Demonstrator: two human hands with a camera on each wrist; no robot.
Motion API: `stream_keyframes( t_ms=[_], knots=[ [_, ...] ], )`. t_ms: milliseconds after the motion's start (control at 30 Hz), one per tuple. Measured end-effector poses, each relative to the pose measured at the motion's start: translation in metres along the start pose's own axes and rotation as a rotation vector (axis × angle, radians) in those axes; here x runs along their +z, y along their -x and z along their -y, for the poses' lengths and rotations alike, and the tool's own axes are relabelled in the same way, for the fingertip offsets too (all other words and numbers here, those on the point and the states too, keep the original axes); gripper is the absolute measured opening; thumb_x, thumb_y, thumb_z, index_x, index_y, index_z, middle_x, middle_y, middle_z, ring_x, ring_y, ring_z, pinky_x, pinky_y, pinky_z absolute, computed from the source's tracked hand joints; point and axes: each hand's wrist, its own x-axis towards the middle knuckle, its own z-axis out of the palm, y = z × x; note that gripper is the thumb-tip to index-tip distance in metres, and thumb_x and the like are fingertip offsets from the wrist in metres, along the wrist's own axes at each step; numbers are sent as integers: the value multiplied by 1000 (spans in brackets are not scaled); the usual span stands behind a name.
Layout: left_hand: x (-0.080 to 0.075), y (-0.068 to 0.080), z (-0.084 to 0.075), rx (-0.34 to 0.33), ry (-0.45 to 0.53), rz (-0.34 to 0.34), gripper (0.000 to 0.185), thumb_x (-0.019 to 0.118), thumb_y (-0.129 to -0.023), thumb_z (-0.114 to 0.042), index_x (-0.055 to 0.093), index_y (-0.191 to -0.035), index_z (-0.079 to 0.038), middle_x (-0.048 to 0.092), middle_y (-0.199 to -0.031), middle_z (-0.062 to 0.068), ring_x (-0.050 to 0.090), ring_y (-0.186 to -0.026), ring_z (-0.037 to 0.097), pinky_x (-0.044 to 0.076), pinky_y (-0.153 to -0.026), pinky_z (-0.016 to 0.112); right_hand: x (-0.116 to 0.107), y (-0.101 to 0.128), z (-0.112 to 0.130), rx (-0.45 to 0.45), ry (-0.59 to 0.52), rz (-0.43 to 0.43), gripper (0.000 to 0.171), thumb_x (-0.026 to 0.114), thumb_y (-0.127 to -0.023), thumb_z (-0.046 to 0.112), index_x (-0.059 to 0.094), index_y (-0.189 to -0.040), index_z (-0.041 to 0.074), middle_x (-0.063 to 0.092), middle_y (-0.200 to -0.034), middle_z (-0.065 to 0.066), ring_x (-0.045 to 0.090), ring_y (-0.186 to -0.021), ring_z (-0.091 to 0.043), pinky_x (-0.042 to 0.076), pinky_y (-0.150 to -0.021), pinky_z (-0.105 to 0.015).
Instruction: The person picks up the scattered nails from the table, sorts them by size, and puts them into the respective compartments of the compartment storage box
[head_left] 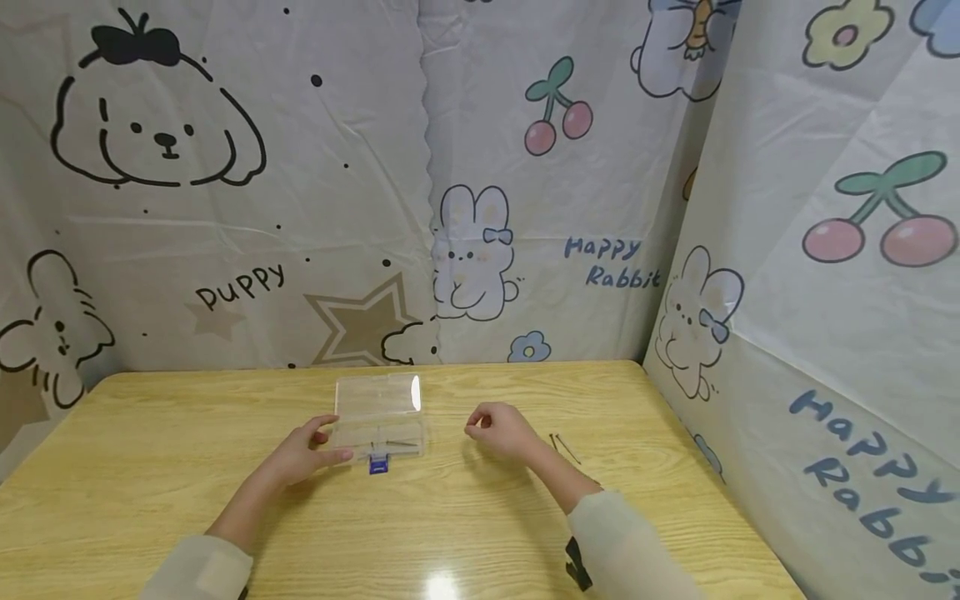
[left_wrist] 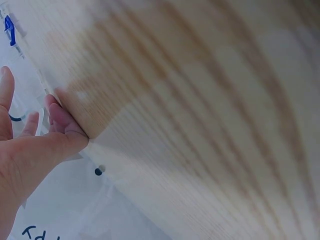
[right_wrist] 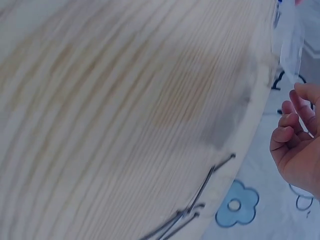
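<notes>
A clear plastic box (head_left: 378, 392) lies on the table with its lid raised at the back and a blue latch (head_left: 378, 463) on its front. Thin dark nails (head_left: 405, 443) lie inside its front part. My left hand (head_left: 303, 454) grips the box's left end, thumb at the front corner and curled fingers toward the back. Right of the box, my right hand (head_left: 497, 429) hovers with its fingers loosely curled; nothing shows between them in the right wrist view. Beside that wrist, several long dark nails (right_wrist: 202, 189) lie loose on the table.
The pale wooden table (head_left: 360, 533) ends against a printed cloth (head_left: 360, 208) at the back. Another cloth wall (head_left: 795, 333) runs along the right side.
</notes>
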Motion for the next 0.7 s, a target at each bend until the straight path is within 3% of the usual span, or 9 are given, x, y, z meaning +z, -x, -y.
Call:
stream_keyframes(
  t_ms=[400,700],
  knots=[
    [0,2,-1,20,3,-4,83,69,-84,-39,27,-143,0,40,-131,36,39,-122,51,36,-98,62,-21,17,-38,34,23,-59,8,63,-88,19,67,-87,12,55,-77,1,46,-71,-12,39,-63,-26],
    [0,4,-3,16,15,-1,82,68,-84,-38,26,-144,0,38,-132,36,38,-122,52,36,-98,62,-31,32,-62,75,41,-67,6,64,-87,17,67,-85,13,53,-73,1,44,-65,-12,35,-57,-24]
  ],
)
